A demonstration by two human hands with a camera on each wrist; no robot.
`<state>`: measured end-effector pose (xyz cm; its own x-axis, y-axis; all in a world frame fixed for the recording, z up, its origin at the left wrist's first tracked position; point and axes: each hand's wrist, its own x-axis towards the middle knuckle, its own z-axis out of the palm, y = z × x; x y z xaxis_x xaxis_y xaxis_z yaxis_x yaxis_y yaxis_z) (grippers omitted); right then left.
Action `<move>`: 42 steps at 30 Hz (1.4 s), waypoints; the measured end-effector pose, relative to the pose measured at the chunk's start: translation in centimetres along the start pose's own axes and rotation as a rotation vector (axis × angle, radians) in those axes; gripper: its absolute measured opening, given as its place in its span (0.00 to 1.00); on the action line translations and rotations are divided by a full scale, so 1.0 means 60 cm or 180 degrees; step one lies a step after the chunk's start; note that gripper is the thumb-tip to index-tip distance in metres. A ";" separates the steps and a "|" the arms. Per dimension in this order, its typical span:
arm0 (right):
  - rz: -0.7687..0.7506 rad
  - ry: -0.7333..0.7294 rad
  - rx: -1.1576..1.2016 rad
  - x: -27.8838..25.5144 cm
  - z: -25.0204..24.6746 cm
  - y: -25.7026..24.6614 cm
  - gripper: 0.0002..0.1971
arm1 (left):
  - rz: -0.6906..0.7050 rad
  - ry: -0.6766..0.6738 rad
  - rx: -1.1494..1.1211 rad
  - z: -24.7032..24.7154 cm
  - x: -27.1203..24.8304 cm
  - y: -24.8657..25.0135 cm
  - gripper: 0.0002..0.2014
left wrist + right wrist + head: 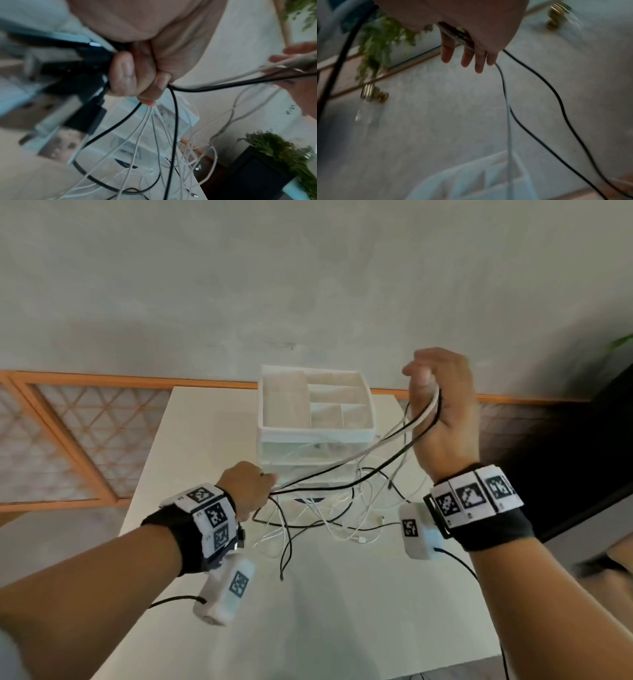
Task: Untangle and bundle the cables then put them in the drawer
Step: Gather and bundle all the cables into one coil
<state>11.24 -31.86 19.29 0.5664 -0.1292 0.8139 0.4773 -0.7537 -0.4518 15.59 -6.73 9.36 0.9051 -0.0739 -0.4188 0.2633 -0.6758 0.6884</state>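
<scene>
Cables [342,474] stretch between left hand [248,486] and raised right hand [442,412].

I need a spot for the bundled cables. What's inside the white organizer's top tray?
The top tray of the organizer shows only bare divided compartments. The drawers below sit behind hanging cables, so their contents cannot be seen.
</scene>
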 end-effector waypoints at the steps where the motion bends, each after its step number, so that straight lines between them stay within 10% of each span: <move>1: -0.0157 -0.0003 -0.0219 -0.012 -0.007 0.012 0.21 | -0.0118 0.0075 -0.0317 -0.006 0.003 -0.009 0.17; 7: 0.1714 -0.1468 -0.0965 -0.162 -0.005 0.118 0.15 | 0.0414 0.0372 -0.2055 -0.065 -0.027 0.013 0.19; 12: 0.1692 -0.3294 -0.1248 -0.230 0.007 0.099 0.27 | 0.0970 0.0219 -0.2063 -0.071 -0.054 0.058 0.21; 20: 0.0690 -0.2363 0.0058 -0.088 0.043 -0.070 0.64 | 0.1288 -0.0006 -0.1082 -0.046 -0.099 0.100 0.25; 27: 0.1218 -0.1719 -0.0444 -0.132 0.093 0.029 0.04 | 0.1330 0.0330 -0.0880 -0.061 -0.098 0.074 0.22; 34: 0.0936 -0.2203 0.0187 -0.132 0.108 -0.037 0.37 | 0.1154 0.0098 -0.1138 -0.054 -0.101 0.050 0.18; 37: 0.0665 -0.1862 0.0035 -0.134 0.140 -0.050 0.23 | 0.1324 0.0019 -0.1335 -0.043 -0.109 0.064 0.19; 42: 0.1766 -0.2267 -0.0505 -0.116 0.093 0.027 0.07 | 0.1304 0.0135 -0.1637 -0.064 -0.112 0.049 0.18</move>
<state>11.82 -28.60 10.85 0.9924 -0.1110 0.0537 -0.0551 -0.7887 -0.6123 11.59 -5.39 16.47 0.9756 -0.2147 -0.0463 0.0112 -0.1617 0.9868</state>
